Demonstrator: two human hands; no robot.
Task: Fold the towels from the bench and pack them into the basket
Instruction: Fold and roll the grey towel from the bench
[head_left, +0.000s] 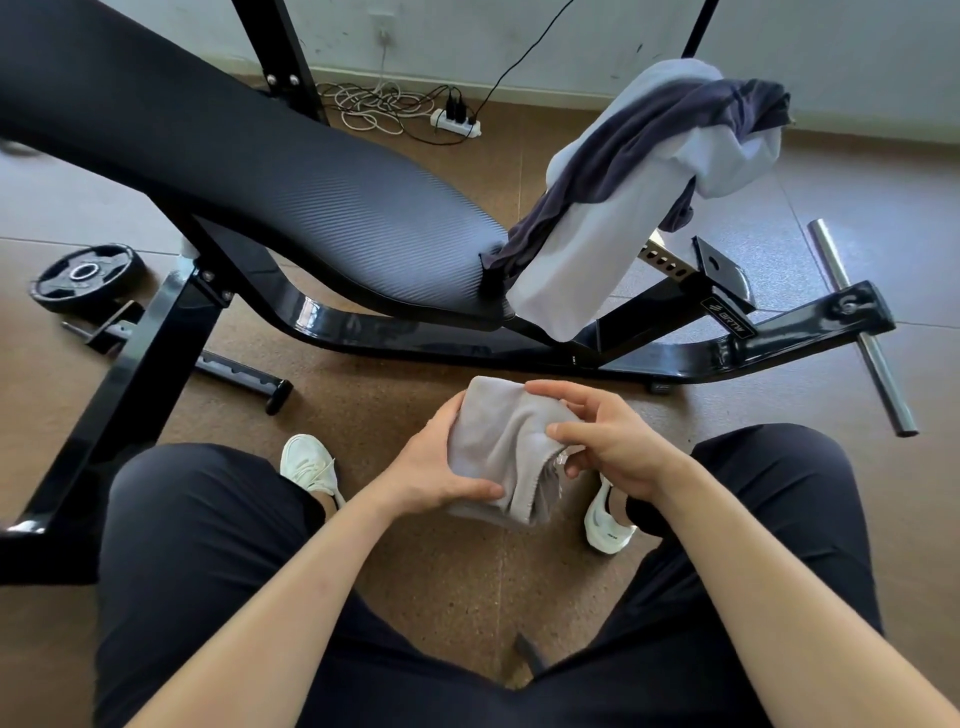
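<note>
A small grey towel (506, 447), folded into a thick bundle, hangs in the air between my knees. My left hand (434, 460) grips its left side, thumb across the lower edge. My right hand (605, 434) holds the right side, fingers curled round the fold. On the black weight bench (270, 171), at its right end, a white towel (613, 218) and a dark grey towel (649, 135) lie draped over the raised pad. No basket is in view.
A weight plate (85, 275) lies on the floor at the left. A power strip (454, 122) with tangled cables sits by the far wall. A steel bar (860, 327) juts out of the bench frame at the right. My legs and white shoes (309, 462) frame the brown floor.
</note>
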